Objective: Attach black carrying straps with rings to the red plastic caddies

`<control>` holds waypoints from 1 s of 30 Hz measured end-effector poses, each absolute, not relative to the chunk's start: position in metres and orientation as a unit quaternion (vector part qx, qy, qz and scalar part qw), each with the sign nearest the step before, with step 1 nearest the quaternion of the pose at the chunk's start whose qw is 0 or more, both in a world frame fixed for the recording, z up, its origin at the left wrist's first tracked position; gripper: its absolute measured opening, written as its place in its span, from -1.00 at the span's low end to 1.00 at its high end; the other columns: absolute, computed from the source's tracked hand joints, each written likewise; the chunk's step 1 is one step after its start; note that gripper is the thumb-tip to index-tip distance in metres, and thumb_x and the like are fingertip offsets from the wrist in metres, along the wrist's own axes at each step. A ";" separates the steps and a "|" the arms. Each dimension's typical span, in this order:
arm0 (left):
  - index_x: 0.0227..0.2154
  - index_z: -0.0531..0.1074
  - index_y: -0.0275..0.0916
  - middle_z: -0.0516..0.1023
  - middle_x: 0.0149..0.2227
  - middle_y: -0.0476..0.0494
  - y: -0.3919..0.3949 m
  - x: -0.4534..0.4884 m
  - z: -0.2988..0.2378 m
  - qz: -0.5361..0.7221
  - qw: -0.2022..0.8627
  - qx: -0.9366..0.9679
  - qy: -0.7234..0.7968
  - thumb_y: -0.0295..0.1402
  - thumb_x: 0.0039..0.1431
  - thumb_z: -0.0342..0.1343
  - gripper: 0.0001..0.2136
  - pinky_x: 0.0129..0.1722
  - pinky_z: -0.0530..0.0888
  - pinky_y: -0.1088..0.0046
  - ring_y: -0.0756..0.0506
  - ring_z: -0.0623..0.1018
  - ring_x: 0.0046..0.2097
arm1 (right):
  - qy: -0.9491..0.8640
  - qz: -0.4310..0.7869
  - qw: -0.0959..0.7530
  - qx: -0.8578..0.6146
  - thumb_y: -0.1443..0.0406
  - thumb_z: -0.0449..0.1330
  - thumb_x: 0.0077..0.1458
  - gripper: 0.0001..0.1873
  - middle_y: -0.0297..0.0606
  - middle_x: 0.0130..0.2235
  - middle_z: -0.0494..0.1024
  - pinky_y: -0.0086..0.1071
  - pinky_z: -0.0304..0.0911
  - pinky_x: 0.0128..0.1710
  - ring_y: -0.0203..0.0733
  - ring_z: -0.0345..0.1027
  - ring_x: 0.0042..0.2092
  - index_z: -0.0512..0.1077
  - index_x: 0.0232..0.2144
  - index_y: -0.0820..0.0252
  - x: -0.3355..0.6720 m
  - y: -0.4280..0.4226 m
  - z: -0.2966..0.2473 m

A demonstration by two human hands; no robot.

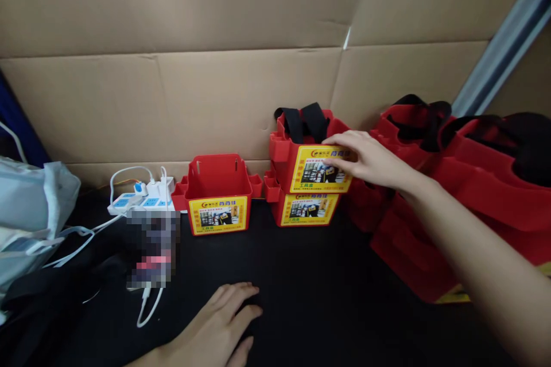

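Observation:
Two red plastic tool boxes with yellow picture labels are stacked near the cardboard wall. My right hand [365,155] grips the front right rim of the upper tool box [282,152], its fingers over the edge and the thumb against the label. Black straps [305,123] lie in that upper box. Under it, the lower tool box [309,210] shows mainly its label. To their left stands a single red tool box [219,178], upright and without a strap in view. My left hand [221,321] is over the black table surface, fingers loosely apart, holding nothing.
More red tool boxes [473,183] with black straps are piled on the right. A white power strip [150,202] with plugs and cables sits at the left, near a pixelated object [155,252] and a pale bag [30,206]. Cardboard [241,97] lines the back.

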State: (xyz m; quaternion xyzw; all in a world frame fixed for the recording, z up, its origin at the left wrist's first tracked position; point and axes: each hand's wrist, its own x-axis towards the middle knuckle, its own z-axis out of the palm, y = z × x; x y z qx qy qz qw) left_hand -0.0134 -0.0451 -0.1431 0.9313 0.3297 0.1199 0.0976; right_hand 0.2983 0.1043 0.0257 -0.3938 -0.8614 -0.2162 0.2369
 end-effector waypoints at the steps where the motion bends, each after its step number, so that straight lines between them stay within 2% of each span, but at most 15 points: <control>1: -0.05 0.31 -0.34 0.32 0.06 -0.36 -0.045 -0.014 -0.142 0.123 0.104 0.929 0.332 -0.53 0.04 -0.04 -0.64 0.06 0.33 0.09 -0.26 0.32 0.11 | -0.860 -0.224 0.239 -0.391 0.11 0.06 0.04 -0.62 -0.12 -0.16 0.46 -0.05 0.15 -0.08 0.01 0.28 -0.12 0.34 -0.14 0.20 0.300 0.107 0.024; 4: 0.01 0.27 -0.27 0.27 0.11 -0.29 -0.043 -0.019 -0.143 0.126 0.129 0.927 0.329 -0.47 0.07 -0.02 -0.61 0.11 0.28 0.10 -0.22 0.28 0.14 | -0.844 -0.261 0.253 -0.394 0.13 0.06 0.06 -0.55 -0.08 -0.03 0.36 0.05 0.06 0.01 0.09 0.18 0.02 0.29 -0.02 0.18 0.294 0.106 0.018; 7: 0.06 0.21 -0.20 0.22 0.15 -0.22 -0.033 -0.025 -0.146 0.132 0.145 0.930 0.310 -0.40 0.10 -0.01 -0.58 0.14 0.23 0.12 -0.18 0.23 0.17 | -0.799 -0.286 0.326 -0.417 0.24 0.05 0.07 -0.45 -0.09 0.12 0.21 0.12 0.00 0.06 0.13 0.06 0.13 0.13 0.13 0.10 0.269 0.087 -0.004; 9: 0.08 0.20 -0.18 0.20 0.17 -0.20 -0.023 -0.029 -0.149 0.133 0.140 0.933 0.305 -0.40 0.11 -0.01 -0.57 0.15 0.20 0.12 -0.17 0.22 0.18 | -0.794 -0.264 0.378 -0.397 0.31 0.02 0.09 -0.45 -0.12 0.18 0.12 0.10 -0.02 0.10 0.09 -0.03 0.19 0.08 0.16 0.06 0.245 0.067 -0.031; 10: 0.08 0.20 -0.17 0.19 0.18 -0.20 -0.017 -0.029 -0.150 0.133 0.132 0.934 0.305 -0.41 0.11 -0.02 -0.57 0.15 0.19 0.11 -0.17 0.21 0.18 | -0.823 -0.228 0.365 -0.371 0.33 0.00 0.11 -0.47 -0.15 0.20 0.07 0.05 -0.02 0.13 0.04 -0.09 0.22 0.10 0.15 0.06 0.233 0.055 -0.048; 13: 0.06 0.21 -0.20 0.21 0.16 -0.23 -0.003 -0.030 -0.151 0.136 0.095 0.931 0.326 -0.43 0.12 -0.05 -0.60 0.15 0.19 0.10 -0.16 0.20 0.19 | -0.920 -0.072 0.214 -0.321 0.29 -0.02 0.14 -0.49 -0.22 0.25 -0.01 -0.10 -0.01 0.17 -0.09 -0.23 0.27 0.09 0.16 0.08 0.206 0.025 -0.101; 16: 0.04 0.23 -0.25 0.25 0.13 -0.26 0.006 -0.031 -0.153 0.155 0.069 0.914 0.369 -0.44 0.14 -0.08 -0.63 0.12 0.23 0.11 -0.15 0.23 0.18 | -0.943 0.053 0.118 -0.305 0.20 -0.01 0.15 -0.44 -0.22 0.25 -0.01 -0.13 -0.01 0.18 -0.13 -0.23 0.27 0.03 0.19 0.11 0.195 0.010 -0.137; 20: 0.03 0.24 -0.23 0.27 0.13 -0.24 0.008 -0.033 -0.156 0.166 0.061 0.907 0.383 -0.46 0.13 -0.07 -0.63 0.11 0.26 0.11 -0.14 0.24 0.17 | -0.933 0.125 0.090 -0.324 0.19 -0.09 0.19 -0.51 -0.22 0.23 0.06 -0.12 -0.06 0.20 -0.17 -0.13 0.24 0.09 0.17 0.07 0.197 0.010 -0.147; 30: 0.04 0.23 -0.27 0.23 0.14 -0.26 0.007 -0.034 -0.159 0.144 0.046 0.908 0.390 -0.44 0.15 -0.09 -0.63 0.12 0.25 0.14 -0.13 0.23 0.17 | -0.938 0.113 0.085 -0.317 0.22 -0.11 0.21 -0.53 -0.24 0.23 0.03 -0.13 -0.09 0.21 -0.21 -0.16 0.25 0.10 0.16 0.11 0.197 0.012 -0.146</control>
